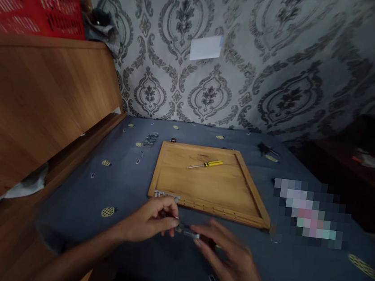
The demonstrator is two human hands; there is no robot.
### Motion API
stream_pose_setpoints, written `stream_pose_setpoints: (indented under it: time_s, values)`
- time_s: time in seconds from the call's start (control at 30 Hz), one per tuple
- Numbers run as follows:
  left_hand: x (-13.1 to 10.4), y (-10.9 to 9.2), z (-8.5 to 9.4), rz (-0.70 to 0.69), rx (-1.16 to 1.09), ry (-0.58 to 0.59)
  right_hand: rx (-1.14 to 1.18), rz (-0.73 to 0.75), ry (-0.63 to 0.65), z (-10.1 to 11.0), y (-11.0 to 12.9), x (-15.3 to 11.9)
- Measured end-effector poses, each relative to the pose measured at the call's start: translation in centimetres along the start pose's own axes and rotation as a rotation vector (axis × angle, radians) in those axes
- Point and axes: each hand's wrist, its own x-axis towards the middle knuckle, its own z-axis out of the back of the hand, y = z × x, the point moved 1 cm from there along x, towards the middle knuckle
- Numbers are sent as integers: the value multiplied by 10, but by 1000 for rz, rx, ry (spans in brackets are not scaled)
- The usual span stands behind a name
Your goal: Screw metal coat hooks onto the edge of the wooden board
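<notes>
I see a small metal piece (pixel 191 235) pinched between thumb and fingers of the right hand (pixel 231 249). Beside it, the left hand (pixel 153 220) curls inward; from my end I cannot tell whether it grips anything. Just beyond both lies a wooden panel (pixel 202 186), a yellow-handled screwdriver (pixel 213 163) on it.

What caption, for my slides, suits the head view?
Left hand and right hand handle small metallic hardware; yellow-handled screwdriver on wooden panel.
</notes>
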Motion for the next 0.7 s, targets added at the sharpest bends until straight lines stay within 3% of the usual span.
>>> stream_pose_setpoints:
  time_s: [0.37, 0.7]
  values:
    - [-1, 8, -18, -11, 52, -3, -17, 42, 86, 11, 6, -18]
    - [5, 17, -34, -4, 118, -1, -8, -6, 113, 14, -10, -30]
